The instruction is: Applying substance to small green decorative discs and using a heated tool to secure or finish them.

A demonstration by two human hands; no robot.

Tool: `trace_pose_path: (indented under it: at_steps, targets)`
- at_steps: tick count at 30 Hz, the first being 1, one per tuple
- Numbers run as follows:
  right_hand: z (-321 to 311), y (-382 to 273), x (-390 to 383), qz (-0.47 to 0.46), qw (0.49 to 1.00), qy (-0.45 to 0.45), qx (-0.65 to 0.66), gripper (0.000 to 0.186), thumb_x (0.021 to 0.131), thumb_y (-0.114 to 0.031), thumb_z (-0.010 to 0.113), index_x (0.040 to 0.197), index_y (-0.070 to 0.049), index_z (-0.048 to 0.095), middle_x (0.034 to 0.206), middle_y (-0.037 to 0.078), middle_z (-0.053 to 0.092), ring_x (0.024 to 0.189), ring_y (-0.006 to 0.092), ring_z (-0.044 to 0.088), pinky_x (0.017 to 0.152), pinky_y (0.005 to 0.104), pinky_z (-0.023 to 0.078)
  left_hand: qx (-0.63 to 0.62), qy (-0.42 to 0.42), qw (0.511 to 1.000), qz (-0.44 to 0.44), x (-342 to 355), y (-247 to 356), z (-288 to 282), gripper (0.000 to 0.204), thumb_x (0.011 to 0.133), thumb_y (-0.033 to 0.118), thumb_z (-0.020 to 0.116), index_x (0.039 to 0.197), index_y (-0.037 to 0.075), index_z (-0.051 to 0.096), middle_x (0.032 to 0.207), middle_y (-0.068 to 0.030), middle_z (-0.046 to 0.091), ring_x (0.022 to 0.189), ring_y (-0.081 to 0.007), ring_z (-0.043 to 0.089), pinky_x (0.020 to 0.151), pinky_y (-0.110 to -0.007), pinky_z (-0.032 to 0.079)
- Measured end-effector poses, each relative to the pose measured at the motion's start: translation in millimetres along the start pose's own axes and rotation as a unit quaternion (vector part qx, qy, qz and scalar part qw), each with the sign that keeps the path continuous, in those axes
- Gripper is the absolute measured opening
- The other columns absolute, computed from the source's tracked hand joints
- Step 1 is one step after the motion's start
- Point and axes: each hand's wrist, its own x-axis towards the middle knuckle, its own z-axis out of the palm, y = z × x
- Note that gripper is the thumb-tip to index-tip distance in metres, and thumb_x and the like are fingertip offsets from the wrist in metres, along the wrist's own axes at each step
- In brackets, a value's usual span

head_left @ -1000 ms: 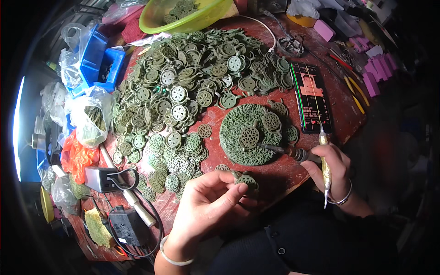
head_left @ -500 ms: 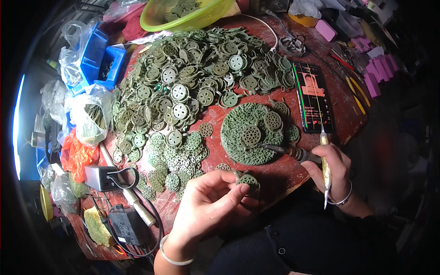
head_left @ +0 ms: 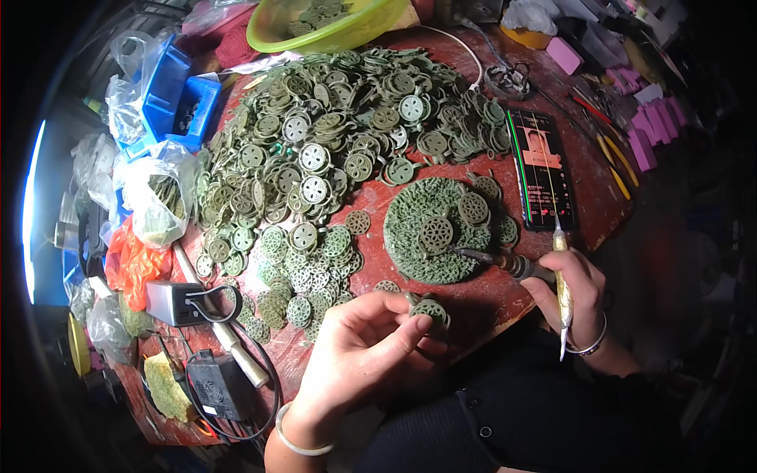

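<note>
Left hand (head_left: 359,351): grip pinches a small green openwork disc (head_left: 430,310), just below the large round green piece (head_left: 436,229). Right hand (head_left: 574,296): grip closed around soldering iron (head_left: 505,262), tip touching that piece. Step, judged: joining discs; next needs accurate placement.

One phone (head_left: 541,169) lay flat on the red table's (head_left: 473,303) right side, just beside the heap of green discs (head_left: 347,142); its rectangular screen was lit, showing orange-red and dark areas. Clear plastic bags (head_left: 154,197) stood bunched at the table's left edge, one holding greenish pieces. An orange plastic bag (head_left: 130,264) lay crumpled below them. Further clear bags (head_left: 130,79) sat against the blue bin (head_left: 177,102) at upper left.
</note>
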Motion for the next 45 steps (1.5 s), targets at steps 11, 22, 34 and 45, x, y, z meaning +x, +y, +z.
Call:
trace_pose_path:
  at_steps: [11, 22, 34, 45]
  targets:
    - [5, -9, -3, -0.024, 0.989, -0.031, 0.145, 0.03, 0.082, -0.024, 0.078, 0.09, -0.002, 0.06, 0.071, 0.008, 0.064, 0.06, 0.0207, 0.062, 0.056, 0.0306, 0.049, 0.0, -0.007, 1.0, 0.006, 3, -4, -3, 0.005, 0.092, 0.005, 0.064, 0.095, 0.0, 0.063, 0.087, -0.009, 0.07, 0.074, -0.0171, 0.07, 0.059, -0.025, 0.057]
    - [4, -10, -1, -0.021, 0.988, -0.031, 0.153, 0.029, 0.082, -0.022, 0.079, 0.09, -0.002, 0.06, 0.071, 0.008, 0.064, 0.06, 0.0206, 0.062, 0.056, 0.0302, 0.049, 0.001, -0.005, 1.0, 0.01, 4, -6, -4, 0.005, 0.092, 0.004, 0.064, 0.095, 0.0, 0.063, 0.087, -0.0096, 0.07, 0.073, -0.0181, 0.07, 0.059, -0.026, 0.057]
    - [6, -7, -3, -0.032, 0.989, -0.047, 0.133, 0.032, 0.075, -0.02, 0.083, 0.09, -0.003, 0.06, 0.074, 0.009, 0.062, 0.061, 0.0224, 0.062, 0.055, 0.031, 0.049, 0.014, -0.009, 1.0, 0.017, 4, -7, -4, 0.006, 0.092, 0.005, 0.064, 0.096, 0.0, 0.063, 0.087, -0.0094, 0.07, 0.074, -0.018, 0.07, 0.06, -0.026, 0.057]
    - [7, -5, -3, -0.041, 0.99, -0.053, 0.121, 0.034, 0.074, -0.021, 0.084, 0.09, -0.004, 0.06, 0.073, 0.008, 0.059, 0.059, 0.0225, 0.059, 0.054, 0.0314, 0.048, 0.023, -0.007, 1.0, 0.012, 4, -6, -4, 0.007, 0.093, 0.005, 0.063, 0.096, 0.0, 0.063, 0.087, -0.0094, 0.07, 0.075, -0.0177, 0.07, 0.061, -0.026, 0.057]
